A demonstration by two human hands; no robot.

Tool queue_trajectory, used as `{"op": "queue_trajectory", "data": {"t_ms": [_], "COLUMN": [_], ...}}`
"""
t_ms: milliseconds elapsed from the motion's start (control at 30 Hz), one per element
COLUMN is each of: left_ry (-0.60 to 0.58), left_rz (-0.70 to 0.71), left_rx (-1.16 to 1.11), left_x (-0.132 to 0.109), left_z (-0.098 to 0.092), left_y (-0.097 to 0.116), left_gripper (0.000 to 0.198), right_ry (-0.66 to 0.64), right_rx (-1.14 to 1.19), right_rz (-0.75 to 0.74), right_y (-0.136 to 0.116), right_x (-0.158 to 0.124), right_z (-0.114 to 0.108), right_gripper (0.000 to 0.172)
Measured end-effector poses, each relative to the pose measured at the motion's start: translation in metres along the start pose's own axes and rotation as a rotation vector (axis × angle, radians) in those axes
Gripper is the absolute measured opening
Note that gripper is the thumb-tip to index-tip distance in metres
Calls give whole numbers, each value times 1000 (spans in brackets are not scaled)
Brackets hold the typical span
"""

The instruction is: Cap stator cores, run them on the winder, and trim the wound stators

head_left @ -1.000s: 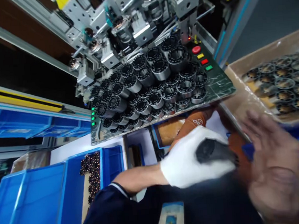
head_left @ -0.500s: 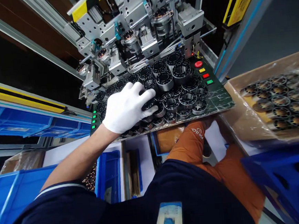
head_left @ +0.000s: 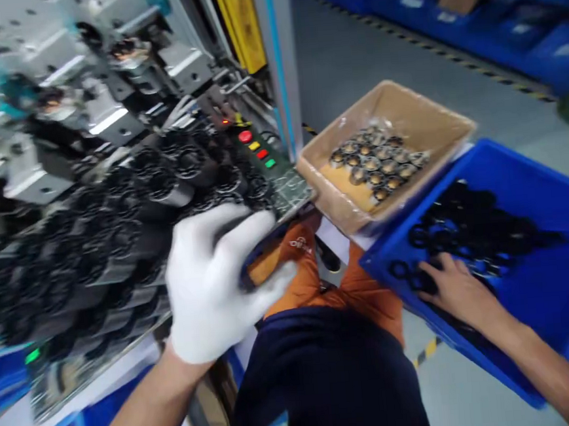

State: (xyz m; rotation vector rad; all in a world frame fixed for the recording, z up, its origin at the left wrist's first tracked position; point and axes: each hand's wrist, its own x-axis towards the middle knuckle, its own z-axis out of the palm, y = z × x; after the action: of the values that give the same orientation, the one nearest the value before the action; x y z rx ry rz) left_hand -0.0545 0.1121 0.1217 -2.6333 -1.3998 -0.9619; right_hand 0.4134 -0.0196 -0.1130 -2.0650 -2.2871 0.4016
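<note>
My left hand (head_left: 215, 277), in a white glove, hovers over the front edge of the machine's work surface with its fingers apart and nothing between them. Rows of black and silver cylindrical parts (head_left: 164, 183) stand on that surface, blurred by motion. At the right, my bare right hand (head_left: 455, 288) reaches into a blue bin (head_left: 552, 297) among black ring-shaped parts (head_left: 472, 224). Its fingers curl over some dark rings, and whether they grip one is too unclear to tell.
A cardboard box (head_left: 424, 110) lined with plastic holds silver ring parts, between the machine and the blue bin. Coloured buttons (head_left: 261, 154) sit at the panel's right corner. A metal post (head_left: 278, 62) rises behind them. Shelves with blue bins stand at the upper right.
The view has swung to the right. My left hand has come away from the cylindrical parts and opened. My right hand, out of view before, now shows in the blue bin.
</note>
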Motion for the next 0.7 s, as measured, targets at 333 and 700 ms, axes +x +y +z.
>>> {"op": "queue_trajectory", "data": {"t_ms": [333, 700], "left_ry": [-627, -567], "left_rz": [-122, -199], "left_rx": [-152, -529], "left_x": [230, 260], "left_z": [269, 402], "left_y": [50, -10], "left_gripper": [51, 44], "right_ry": [-209, -289], "right_rx": [-155, -123], "right_rz": [168, 297], "right_y": [-29, -36], "right_x": [11, 17], "right_z": [-15, -15], "right_gripper": [55, 55]}}
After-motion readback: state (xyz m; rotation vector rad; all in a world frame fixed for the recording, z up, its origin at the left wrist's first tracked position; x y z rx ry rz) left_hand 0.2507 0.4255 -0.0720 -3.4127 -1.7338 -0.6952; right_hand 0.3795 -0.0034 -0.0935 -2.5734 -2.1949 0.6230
